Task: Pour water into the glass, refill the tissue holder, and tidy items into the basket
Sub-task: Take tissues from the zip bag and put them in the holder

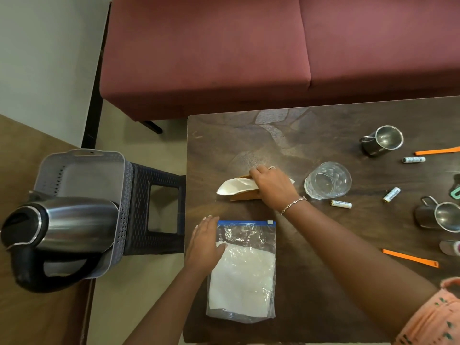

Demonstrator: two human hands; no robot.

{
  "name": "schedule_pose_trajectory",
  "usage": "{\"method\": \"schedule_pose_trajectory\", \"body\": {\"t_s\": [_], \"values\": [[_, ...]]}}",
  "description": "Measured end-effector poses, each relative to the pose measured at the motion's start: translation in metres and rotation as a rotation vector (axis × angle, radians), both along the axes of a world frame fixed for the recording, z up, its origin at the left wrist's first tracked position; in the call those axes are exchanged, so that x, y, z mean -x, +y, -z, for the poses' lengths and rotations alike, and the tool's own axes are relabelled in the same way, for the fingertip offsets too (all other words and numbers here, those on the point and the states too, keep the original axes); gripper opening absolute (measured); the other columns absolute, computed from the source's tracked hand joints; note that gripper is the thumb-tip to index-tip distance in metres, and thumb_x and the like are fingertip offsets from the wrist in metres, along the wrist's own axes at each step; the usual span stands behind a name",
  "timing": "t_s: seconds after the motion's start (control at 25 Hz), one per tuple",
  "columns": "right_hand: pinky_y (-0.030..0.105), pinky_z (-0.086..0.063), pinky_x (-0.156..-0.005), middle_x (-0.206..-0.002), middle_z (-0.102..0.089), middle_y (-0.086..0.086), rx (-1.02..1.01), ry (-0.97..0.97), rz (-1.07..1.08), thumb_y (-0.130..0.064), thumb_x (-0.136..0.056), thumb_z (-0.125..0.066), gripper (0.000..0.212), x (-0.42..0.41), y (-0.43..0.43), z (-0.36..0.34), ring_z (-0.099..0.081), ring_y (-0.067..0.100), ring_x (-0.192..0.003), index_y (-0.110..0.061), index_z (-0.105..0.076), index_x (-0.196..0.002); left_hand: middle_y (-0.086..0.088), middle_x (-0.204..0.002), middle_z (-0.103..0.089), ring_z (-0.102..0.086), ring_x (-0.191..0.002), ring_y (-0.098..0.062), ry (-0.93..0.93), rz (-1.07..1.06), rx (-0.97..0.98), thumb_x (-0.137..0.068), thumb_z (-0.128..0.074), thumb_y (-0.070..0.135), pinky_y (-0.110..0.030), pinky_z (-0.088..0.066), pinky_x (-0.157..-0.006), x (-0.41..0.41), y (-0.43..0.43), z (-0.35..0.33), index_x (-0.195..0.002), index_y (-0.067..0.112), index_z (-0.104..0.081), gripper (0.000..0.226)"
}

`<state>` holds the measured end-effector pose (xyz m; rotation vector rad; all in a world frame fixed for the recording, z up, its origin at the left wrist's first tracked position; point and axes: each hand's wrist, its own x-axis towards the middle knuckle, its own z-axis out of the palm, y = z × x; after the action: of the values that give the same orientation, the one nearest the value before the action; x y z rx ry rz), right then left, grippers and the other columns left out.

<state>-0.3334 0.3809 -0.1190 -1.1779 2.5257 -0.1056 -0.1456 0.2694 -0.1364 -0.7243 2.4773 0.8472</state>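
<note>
Dark table (323, 270): tissues (235, 186) under right hand (272, 186) grip.

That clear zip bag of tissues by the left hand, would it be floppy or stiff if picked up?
Probably floppy: the zip bag is thin, wrinkled clear plastic. It likely weighs little, since it holds only a flat stack of white tissues. The glossy film may be slippery under the left hand, which rests flat on its edge.

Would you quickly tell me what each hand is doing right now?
Left hand: open, flat on the zip bag of tissues.
Right hand: closed on tissues in the tissue holder.
</note>
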Motion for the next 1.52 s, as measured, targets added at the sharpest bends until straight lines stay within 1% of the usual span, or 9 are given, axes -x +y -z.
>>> {"method": "schedule_pose_trajectory", "body": {"t_s": [0.4, 0.56, 0.64, 0.76, 0.92, 1.0, 1.2, 1.28, 1.52], "values": [[0.039, -0.042, -0.080, -0.107, -0.059, 0.014, -0.046, 0.014, 0.014, -0.010, -0.083, -0.056, 0.026, 0.000, -0.003, 0.025, -0.057, 0.034, -0.094, -0.008, -0.051, -0.109, -0.001, -0.153, -0.026, -0.020, -0.142, -0.018, -0.040, -0.053, -0.040, -0.088, -0.060, 0.024, -0.036, -0.023, -0.116, -0.022, -0.009, 0.008, -0.143, 0.017, -0.027, 0.065], [0.039, -0.038, -0.096, -0.128, -0.050, 0.015, 0.029, -0.084, 0.082, -0.020, -0.078, -0.066, 0.053, -0.005, 0.003, 0.013, -0.048, 0.033, -0.114, -0.005, -0.045, -0.124, -0.001, -0.140, -0.043, -0.042, -0.128, -0.018, -0.016, -0.144, -0.082, -0.085, -0.063, 0.022, -0.034, -0.040, -0.104, -0.029, -0.009, 0.012, -0.135, 0.018, -0.038, 0.056], [0.036, -0.036, -0.099, -0.131, -0.049, 0.013, 0.255, -0.176, 0.319, -0.019, -0.078, -0.069, 0.056, -0.019, 0.017, -0.001, -0.046, 0.028, -0.119, -0.004, -0.045, -0.127, -0.005, -0.133, -0.050, -0.050, -0.119, -0.021, -0.051, -0.389, -0.163, -0.086, -0.064, 0.021, -0.031, -0.044, -0.091, -0.030, -0.007, 0.009, -0.133, 0.013, -0.042, 0.052], [0.028, -0.042, -0.087, -0.106, -0.060, 0.005, 0.540, -0.368, 0.786, -0.013, -0.080, -0.067, 0.036, -0.056, 0.049, -0.008, -0.056, 0.018, -0.098, -0.005, -0.057, -0.114, -0.013, -0.122, -0.057, -0.056, -0.107, -0.025, -0.133, -0.705, -0.262, -0.086, -0.063, 0.020, -0.029, -0.044, -0.081, -0.033, -0.005, 0.013, -0.127, 0.007, -0.046, 0.046], [0.033, -0.049, -0.080, -0.087, -0.063, 0.006, 0.446, -0.685, 1.261, -0.009, -0.080, -0.068, 0.022, -0.102, 0.085, 0.036, -0.058, 0.019, -0.082, -0.001, -0.062, -0.099, -0.015, -0.121, -0.057, -0.054, -0.109, -0.029, -0.179, -0.880, -0.355, -0.086, -0.064, 0.019, -0.041, -0.048, -0.093, -0.039, -0.006, 0.027, -0.124, 0.005, -0.049, 0.043], [0.037, -0.049, -0.084, -0.087, -0.064, 0.007, 0.376, -0.813, 1.372, -0.013, -0.078, -0.070, 0.023, -0.116, 0.089, 0.056, -0.057, 0.019, -0.080, -0.003, -0.063, -0.097, -0.014, -0.115, -0.059, -0.056, -0.103, -0.027, -0.197, -0.926, -0.408, -0.085, -0.065, 0.019, -0.040, -0.049, -0.086, -0.041, -0.005, 0.032, -0.123, 0.004, -0.050, 0.043], [0.039, -0.052, -0.082, -0.082, -0.066, 0.008, 0.402, -0.923, 1.410, -0.009, -0.073, -0.075, 0.015, -0.122, 0.069, 0.067, -0.062, 0.024, -0.081, -0.012, -0.060, -0.076, -0.013, -0.102, -0.063, -0.060, -0.089, -0.025, -0.191, -0.971, -0.581, -0.086, -0.064, 0.011, -0.031, -0.049, -0.069, -0.040, 0.002, 0.026, -0.112, 0.001, -0.054, 0.029], [0.036, -0.053, -0.069, -0.070, -0.064, 0.007, 0.446, -0.933, 1.379, -0.002, -0.075, -0.071, 0.017, -0.120, 0.067, 0.059, -0.060, 0.023, -0.069, -0.012, -0.060, -0.066, -0.011, -0.097, -0.064, -0.062, -0.083, -0.022, -0.153, -0.960, -0.634, -0.086, -0.062, 0.007, -0.028, -0.050, -0.065, -0.041, 0.004, 0.015, -0.098, 0.004, -0.057, 0.014], [0.020, -0.042, -0.056, -0.061, -0.057, 0.000, 0.633, -0.934, 1.207, 0.002, -0.077, -0.067, 0.021, -0.118, 0.081, 0.006, -0.051, 0.011, -0.058, -0.013, -0.061, -0.063, -0.006, -0.090, -0.065, -0.063, -0.088, -0.022, -0.039, -0.842, -0.698, -0.084, -0.063, 0.005, -0.029, -0.051, -0.073, -0.054, 0.004, -0.030, -0.081, 0.006, -0.057, 0.007]]}}
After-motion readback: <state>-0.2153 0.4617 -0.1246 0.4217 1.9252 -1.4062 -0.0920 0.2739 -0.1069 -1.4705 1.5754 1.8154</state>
